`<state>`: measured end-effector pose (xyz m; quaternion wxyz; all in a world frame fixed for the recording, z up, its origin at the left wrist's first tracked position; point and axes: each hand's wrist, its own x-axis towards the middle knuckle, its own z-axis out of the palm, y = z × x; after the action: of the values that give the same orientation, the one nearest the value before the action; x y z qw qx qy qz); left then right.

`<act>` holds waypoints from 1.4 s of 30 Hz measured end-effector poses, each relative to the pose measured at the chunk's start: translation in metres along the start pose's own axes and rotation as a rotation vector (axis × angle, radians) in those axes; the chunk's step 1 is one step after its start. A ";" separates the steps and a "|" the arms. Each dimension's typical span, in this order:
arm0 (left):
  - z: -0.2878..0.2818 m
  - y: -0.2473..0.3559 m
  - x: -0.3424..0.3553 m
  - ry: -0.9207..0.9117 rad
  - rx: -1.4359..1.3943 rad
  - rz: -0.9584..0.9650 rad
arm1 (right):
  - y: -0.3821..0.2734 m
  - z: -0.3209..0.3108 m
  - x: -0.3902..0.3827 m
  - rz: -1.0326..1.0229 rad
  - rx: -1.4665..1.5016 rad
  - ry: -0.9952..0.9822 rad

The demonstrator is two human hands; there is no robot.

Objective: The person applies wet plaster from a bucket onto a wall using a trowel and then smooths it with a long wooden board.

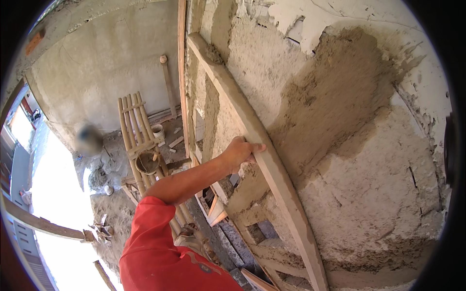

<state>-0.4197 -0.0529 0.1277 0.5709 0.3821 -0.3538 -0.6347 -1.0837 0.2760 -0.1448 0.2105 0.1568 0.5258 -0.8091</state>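
Note:
My left hand [241,153], on a bare forearm below a red sleeve, grips a long straight wooden board [281,189] near its middle. The thumb lies over the board's face and the other fingers curl round its edge. The board slants from the upper middle down to the lower right, along a rough plastered wall [369,189]. A clump of wet mortar [213,54] clings by the board's upper end. To the right of the board, a broad patch of damp, darker mortar [335,92] covers part of the wall. My right hand is out of view.
A bamboo-pole platform [130,121] stands below left, with a mortar bucket [147,162] on it and a white bucket [158,130] beside it. Openings break the wall near a loose wood piece [217,213]. A mortar heap [98,177] lies on the ground. One pole [43,225] crosses lower left.

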 end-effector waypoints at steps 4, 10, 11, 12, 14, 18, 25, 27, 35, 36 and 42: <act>0.001 0.006 -0.001 0.016 0.021 -0.021 | 0.004 0.002 -0.001 0.008 0.003 -0.010; 0.008 0.014 -0.007 0.013 0.020 0.011 | 0.010 0.005 -0.002 0.014 0.005 -0.012; 0.009 0.017 -0.007 0.000 0.034 0.028 | 0.010 0.005 -0.003 0.016 0.006 -0.015; 0.010 0.018 -0.007 -0.008 0.042 0.037 | 0.010 0.005 -0.003 0.015 0.003 -0.012; 0.013 0.022 -0.007 -0.025 0.041 0.050 | 0.011 0.004 -0.004 0.020 0.001 -0.012; 0.016 0.028 -0.008 -0.033 0.041 0.064 | 0.015 0.004 -0.006 0.026 -0.007 -0.017; 0.026 0.049 -0.008 -0.033 0.099 0.109 | 0.020 0.003 -0.008 0.039 -0.004 -0.031; 0.030 0.057 -0.008 -0.046 0.101 0.111 | 0.022 0.003 -0.008 0.043 -0.007 -0.035; 0.045 0.081 -0.016 -0.032 0.108 0.159 | 0.027 0.002 -0.010 0.051 -0.008 -0.057; 0.048 0.083 -0.017 -0.037 0.100 0.166 | 0.027 0.002 -0.011 0.054 -0.014 -0.061; 0.059 0.110 -0.019 -0.048 0.167 0.198 | 0.024 -0.003 -0.021 0.045 -0.063 -0.083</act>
<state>-0.4214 -0.0435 0.2533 0.5884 0.3762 -0.4551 -0.5524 -1.0529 0.2738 -0.1551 0.2551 0.1284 0.5383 -0.7929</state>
